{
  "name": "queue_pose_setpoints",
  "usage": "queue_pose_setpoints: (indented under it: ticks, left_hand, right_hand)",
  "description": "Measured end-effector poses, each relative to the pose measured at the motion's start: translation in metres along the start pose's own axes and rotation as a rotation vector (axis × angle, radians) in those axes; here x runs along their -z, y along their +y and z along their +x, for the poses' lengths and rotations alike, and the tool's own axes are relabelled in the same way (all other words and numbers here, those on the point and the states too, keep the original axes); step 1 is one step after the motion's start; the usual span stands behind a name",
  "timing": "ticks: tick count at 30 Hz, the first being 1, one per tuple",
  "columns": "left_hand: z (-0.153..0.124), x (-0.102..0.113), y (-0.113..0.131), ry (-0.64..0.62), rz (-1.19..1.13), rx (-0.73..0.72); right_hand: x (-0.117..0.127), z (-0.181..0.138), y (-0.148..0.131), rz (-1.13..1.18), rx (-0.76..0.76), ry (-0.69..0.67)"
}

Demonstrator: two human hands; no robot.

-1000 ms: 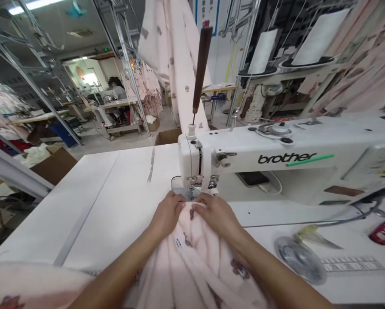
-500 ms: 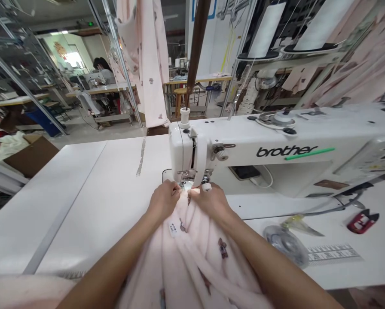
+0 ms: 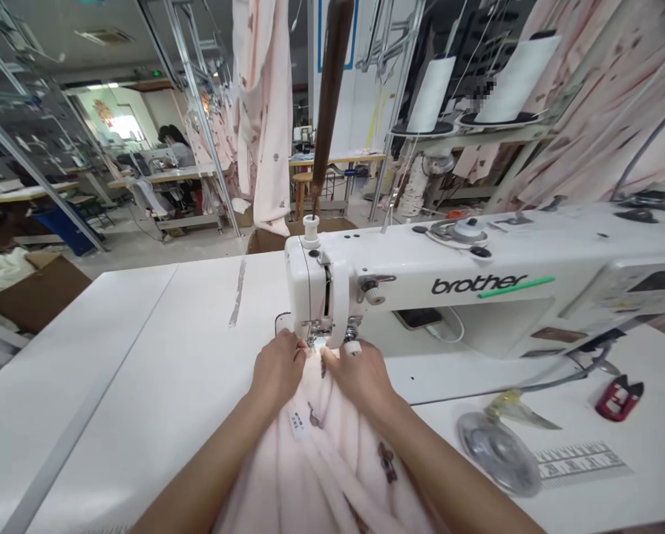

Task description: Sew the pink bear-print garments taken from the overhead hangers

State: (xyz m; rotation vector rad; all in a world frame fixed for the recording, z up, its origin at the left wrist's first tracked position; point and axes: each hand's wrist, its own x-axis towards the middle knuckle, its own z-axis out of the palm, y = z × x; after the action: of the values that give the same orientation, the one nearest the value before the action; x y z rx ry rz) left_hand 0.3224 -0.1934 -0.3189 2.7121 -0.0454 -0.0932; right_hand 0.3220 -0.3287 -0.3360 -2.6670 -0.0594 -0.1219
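Observation:
Pale pink printed fabric (image 3: 332, 445) runs from the front of the view up to the needle area of a white sewing machine (image 3: 399, 267). My left hand (image 3: 280, 367) pinches the fabric's edge just left of the presser foot (image 3: 312, 337). On the other side, my right hand (image 3: 360, 374) grips the cloth with its thumb near the lit needle area. A small white size label (image 3: 297, 425) lies on the fabric below my hands. The fingertips and the cloth edge under the foot are partly hidden.
Right of my arm lie a round clear case (image 3: 498, 454), a ruler (image 3: 582, 463) and a red-and-black object (image 3: 620, 398). A phone (image 3: 418, 319) rests behind the machine arm. Thread cones (image 3: 431, 96) stand behind. A cardboard box (image 3: 37, 293) is at the left.
The view has tilted up slightly, so the machine and hands appear lower. Both hands keep their hold on the fabric by the needle.

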Motion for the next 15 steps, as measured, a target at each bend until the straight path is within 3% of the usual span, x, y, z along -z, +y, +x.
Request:
queue_pose_setpoints:
  ticks: [15]
  left_hand:
    - [0.0047, -0.0026, -0.0006, 0.001, 0.036, -0.052]
  right_hand:
    - [0.0003, 0.0, 0.0013, -0.051, 0.028, -0.011]
